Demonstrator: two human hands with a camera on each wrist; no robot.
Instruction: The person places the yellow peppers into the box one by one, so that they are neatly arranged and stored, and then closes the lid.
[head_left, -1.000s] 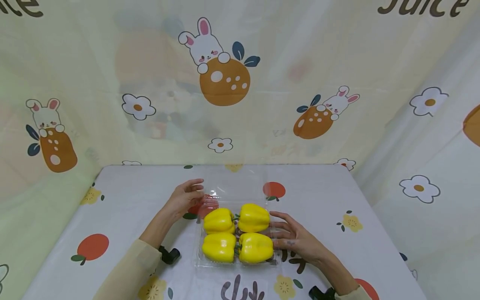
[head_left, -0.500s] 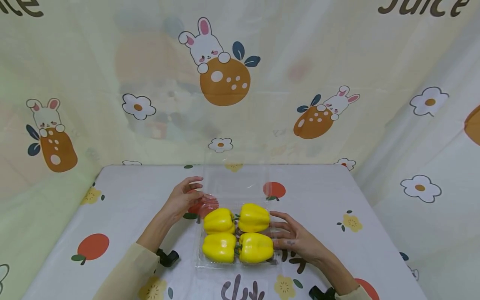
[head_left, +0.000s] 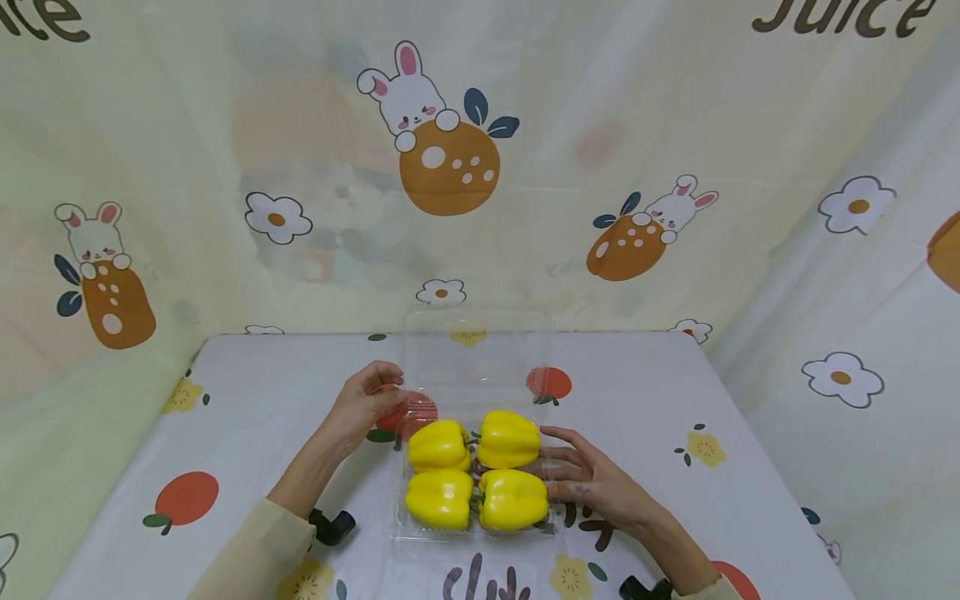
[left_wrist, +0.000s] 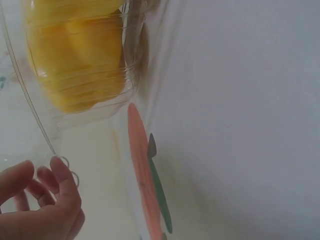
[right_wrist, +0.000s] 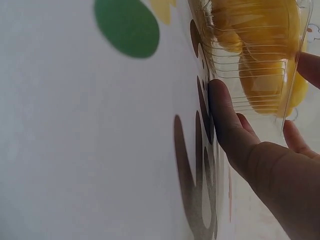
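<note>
A clear plastic clamshell box [head_left: 401,529] sits on the table with several yellow bell peppers [head_left: 438,500] in two rows, stems inward. Its transparent lid [head_left: 476,354] is raised at the far side. My left hand [head_left: 367,404] is at the lid's left edge near the hinge, fingers bent, thumb and index fingertips right at the plastic. In the left wrist view, the index fingertip of that hand [left_wrist: 50,200] meets the rim's end. My right hand [head_left: 592,479] rests with spread fingers against the box's right wall. The right wrist view shows a fingertip [right_wrist: 218,92] low against the wall.
A white tablecloth [head_left: 637,400] printed with red fruit, yellow flowers and brown lettering covers the table. Behind and beside it hang cream curtains [head_left: 540,233] with rabbit prints. Black wrist cameras [head_left: 332,527] are worn near both sleeves.
The lid has swung up and toward me from lying further back. My left fingers have bent in more at its left edge. My right hand and the peppers have stayed put.
</note>
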